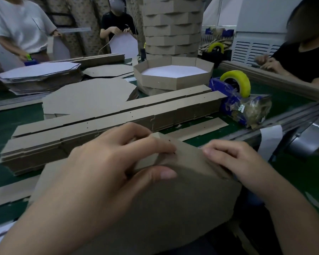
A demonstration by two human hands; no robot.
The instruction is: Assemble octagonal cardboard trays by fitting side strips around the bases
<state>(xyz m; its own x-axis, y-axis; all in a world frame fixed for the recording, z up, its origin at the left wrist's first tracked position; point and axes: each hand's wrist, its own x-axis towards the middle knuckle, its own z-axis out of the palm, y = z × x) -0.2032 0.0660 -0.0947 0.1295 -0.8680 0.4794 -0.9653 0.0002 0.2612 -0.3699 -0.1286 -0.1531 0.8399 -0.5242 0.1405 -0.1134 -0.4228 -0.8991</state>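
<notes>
Close to us, we are pinching the top edge of a brown cardboard piece (182,199) with our left hand (114,162), and our right hand (234,162) is gripping that edge too. Behind them, long strips (173,115) are lying stacked on the green table (4,126). Farther back, a finished tray (173,80) is sitting near yellow tape (244,80).

matt brown cardboard side strips (118,115), glossy yellow tape roll (237,81)

Packaging workshop: green worktable (2,124); side-strip stacks (118,119) before the assembled octagonal tray (173,81), finished-tray tower (171,24) behind it, tape dispenser (228,101) right of it.
</notes>
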